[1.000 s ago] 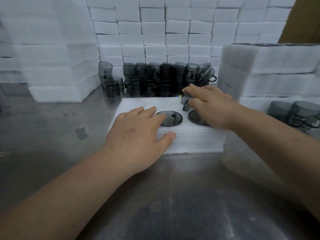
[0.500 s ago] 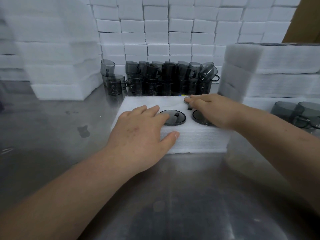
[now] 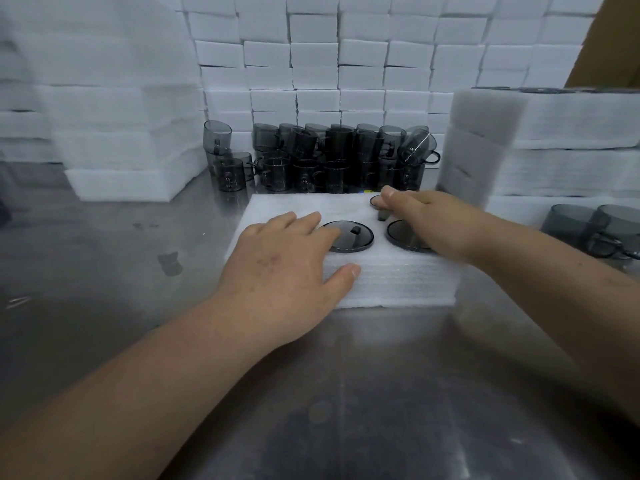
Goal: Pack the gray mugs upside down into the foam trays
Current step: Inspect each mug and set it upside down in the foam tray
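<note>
A white foam tray (image 3: 398,282) lies on the steel table. Two gray mugs sit upside down in its slots, so only their round bases show: one (image 3: 351,236) in the middle, one (image 3: 405,235) to its right. My left hand (image 3: 284,265) lies flat on the tray's left part, fingertips at the middle mug's base. My right hand (image 3: 426,216) presses down on a third upside-down mug (image 3: 375,201) in a rear slot. That mug is sunk almost flush, its handle stub pointing toward me. The hand hides most of it.
Several loose gray mugs (image 3: 332,161) are stacked behind the tray. More mugs (image 3: 588,226) lie at the right edge. Foam tray stacks stand at left (image 3: 121,150) and right (image 3: 554,133), and a wall of foam blocks (image 3: 346,64) closes the back.
My right hand has lowered the third mug into the rear slot until it sits nearly flush. My left hand has stayed flat on the tray.
</note>
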{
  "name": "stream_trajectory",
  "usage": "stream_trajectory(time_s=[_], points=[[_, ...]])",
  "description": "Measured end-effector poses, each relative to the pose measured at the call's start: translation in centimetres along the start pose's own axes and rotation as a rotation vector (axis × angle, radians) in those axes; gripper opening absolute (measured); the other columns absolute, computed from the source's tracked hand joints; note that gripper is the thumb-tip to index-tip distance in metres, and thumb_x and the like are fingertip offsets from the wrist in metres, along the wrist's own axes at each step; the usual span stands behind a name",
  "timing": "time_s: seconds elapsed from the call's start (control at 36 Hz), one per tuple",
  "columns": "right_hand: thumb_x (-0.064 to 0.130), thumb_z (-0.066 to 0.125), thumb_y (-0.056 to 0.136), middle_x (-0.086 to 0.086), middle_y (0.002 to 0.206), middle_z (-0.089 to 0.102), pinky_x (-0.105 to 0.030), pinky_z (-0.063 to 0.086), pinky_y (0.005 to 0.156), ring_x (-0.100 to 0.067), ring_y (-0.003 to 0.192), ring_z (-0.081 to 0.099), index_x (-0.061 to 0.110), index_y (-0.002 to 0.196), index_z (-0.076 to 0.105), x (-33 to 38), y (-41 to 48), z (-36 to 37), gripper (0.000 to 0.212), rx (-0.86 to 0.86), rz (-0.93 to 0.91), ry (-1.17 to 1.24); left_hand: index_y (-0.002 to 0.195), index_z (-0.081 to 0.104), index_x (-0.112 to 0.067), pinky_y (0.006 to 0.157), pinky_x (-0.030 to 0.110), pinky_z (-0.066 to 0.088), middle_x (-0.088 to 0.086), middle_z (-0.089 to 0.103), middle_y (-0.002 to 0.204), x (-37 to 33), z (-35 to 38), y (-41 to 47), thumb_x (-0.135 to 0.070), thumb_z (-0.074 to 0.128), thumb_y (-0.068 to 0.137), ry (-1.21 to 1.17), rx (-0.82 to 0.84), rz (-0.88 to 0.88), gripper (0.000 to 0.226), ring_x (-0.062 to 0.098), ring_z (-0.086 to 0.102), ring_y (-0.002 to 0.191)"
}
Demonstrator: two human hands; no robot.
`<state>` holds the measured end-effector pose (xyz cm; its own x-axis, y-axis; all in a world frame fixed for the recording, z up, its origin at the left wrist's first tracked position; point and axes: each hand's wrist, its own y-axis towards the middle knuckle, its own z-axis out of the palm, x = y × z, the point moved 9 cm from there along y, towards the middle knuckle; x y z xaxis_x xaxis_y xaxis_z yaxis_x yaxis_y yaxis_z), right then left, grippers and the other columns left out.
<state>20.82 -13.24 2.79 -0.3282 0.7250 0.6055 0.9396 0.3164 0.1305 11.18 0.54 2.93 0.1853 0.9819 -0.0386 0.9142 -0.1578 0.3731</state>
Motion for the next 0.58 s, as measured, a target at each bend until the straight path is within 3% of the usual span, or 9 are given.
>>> stream_trajectory(time_s=[0.11,0.17,0.19,0.25,0.33,0.42,0.47,0.53,0.58], points=[[0.054,0.031,0.094,-0.005,0.115,0.064,-0.029,0.035,0.080,-0.021,0.105,0.056,0.017,0.115,0.063,0.3,-0.9,-2.4,0.053,-0.253,-0.028,0.061,0.142,0.032,-0.033,0.108,0.031,0.016,-0.011,0.030,0.150,0.1,0.1,0.0,-0.063,0.016,0.075,-0.013,0.010,-0.010,0.075,0.012,0.021,0.138],[0.050,0.031,0.095,-0.007,0.119,0.063,-0.029,0.035,0.081,-0.022,0.107,0.055,0.011,0.115,0.061,0.7,-1.3,-2.9,0.053,-0.300,-0.068,0.008,0.143,0.028,-0.034,0.110,0.031,0.014,-0.012,0.026,0.152,0.1,0.2,0.0,-0.064,0.016,0.074,-0.021,0.019,-0.016,0.076,0.012,0.018,0.140],[0.049,0.031,0.096,-0.002,0.130,0.057,-0.026,0.033,0.089,-0.017,0.117,0.050,0.016,0.122,0.059,0.9,-1.2,-2.5,0.050,-0.252,-0.102,-0.011,0.143,0.028,-0.034,0.111,0.032,0.014,-0.012,0.025,0.152,0.2,0.2,0.0,-0.064,0.015,0.074,-0.028,0.020,-0.020,0.077,0.012,0.018,0.140],[0.046,0.029,0.097,0.013,0.150,0.030,-0.021,0.013,0.107,-0.006,0.139,0.021,0.029,0.139,0.041,1.6,-0.8,-0.7,0.047,-0.063,-0.175,-0.037,0.143,0.028,-0.033,0.111,0.031,0.014,-0.011,0.025,0.153,0.2,0.0,0.0,-0.064,0.015,0.074,-0.044,0.011,-0.030,0.077,0.012,0.018,0.140],[0.050,0.024,0.096,0.021,0.153,0.010,-0.028,-0.002,0.114,-0.002,0.141,-0.003,0.037,0.144,0.024,1.3,-0.2,1.0,0.050,0.122,-0.167,-0.128,0.143,0.030,-0.032,0.111,0.028,0.013,-0.009,0.026,0.153,0.2,-0.3,-0.1,-0.063,0.015,0.075,-0.095,-0.014,-0.049,0.077,0.010,0.019,0.140],[0.054,0.023,0.095,0.020,0.153,0.012,-0.029,-0.001,0.115,-0.003,0.142,0.001,0.037,0.144,0.025,0.7,0.3,1.5,0.052,0.181,-0.124,-0.149,0.139,0.042,-0.027,0.106,0.028,0.016,-0.006,0.040,0.146,0.5,-1.7,-0.2,-0.059,0.017,0.079,-0.139,-0.135,-0.088,0.072,0.011,0.030,0.133],[0.056,0.026,0.094,0.019,0.152,0.019,-0.028,0.004,0.116,-0.003,0.141,0.010,0.036,0.143,0.029,0.5,0.4,1.4,0.054,0.166,-0.101,-0.121,0.134,0.048,-0.026,0.108,0.035,0.018,-0.002,0.049,0.139,1.4,-3.2,-0.4,-0.057,0.015,0.088,-0.164,-0.280,-0.143,0.065,0.016,0.039,0.129],[0.060,0.028,0.092,0.019,0.148,0.030,-0.026,0.011,0.114,-0.003,0.138,0.022,0.037,0.141,0.035,0.3,0.5,1.2,0.055,0.141,-0.075,-0.081,0.134,0.048,-0.025,0.111,0.043,0.021,0.000,0.052,0.136,3.4,-4.1,-0.4,-0.055,0.018,0.086,-0.258,-0.363,-0.261,0.064,0.021,0.042,0.127],[0.064,0.029,0.090,0.019,0.144,0.037,-0.025,0.016,0.112,-0.005,0.135,0.029,0.039,0.139,0.039,-0.1,0.5,1.1,0.056,0.127,-0.054,-0.062,0.130,0.049,-0.026,0.105,0.040,0.029,0.000,0.054,0.131,6.1,-3.9,-0.3,-0.053,0.023,0.084,-0.469,-0.385,-0.419,0.060,0.024,0.045,0.120]])
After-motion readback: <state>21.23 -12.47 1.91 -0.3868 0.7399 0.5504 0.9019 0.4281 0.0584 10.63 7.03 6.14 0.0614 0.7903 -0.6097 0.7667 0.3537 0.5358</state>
